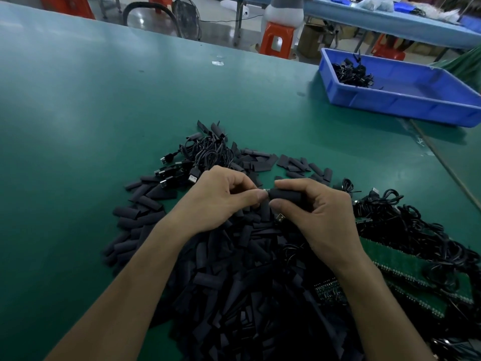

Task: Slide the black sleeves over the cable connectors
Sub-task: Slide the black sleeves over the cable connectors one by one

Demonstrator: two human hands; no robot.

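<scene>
My right hand (312, 207) grips a black sleeve (285, 196) between thumb and fingers, its open end facing left. My left hand (221, 196) pinches a small metal cable connector (266, 191) at the mouth of that sleeve; the two hands almost touch. Both hover over a large pile of loose black sleeves (234, 269) on the green table (78, 126). A USB plug (279, 218) hangs just below my right thumb. The cable itself is hidden by my fingers.
A bundle of black USB cables (203, 155) lies behind my hands. More tangled cables (406, 225) and green circuit boards (406, 267) sit at the right. A blue plastic bin (416, 100) holding several cables stands at the far right. Orange stools and another bench lie beyond the table.
</scene>
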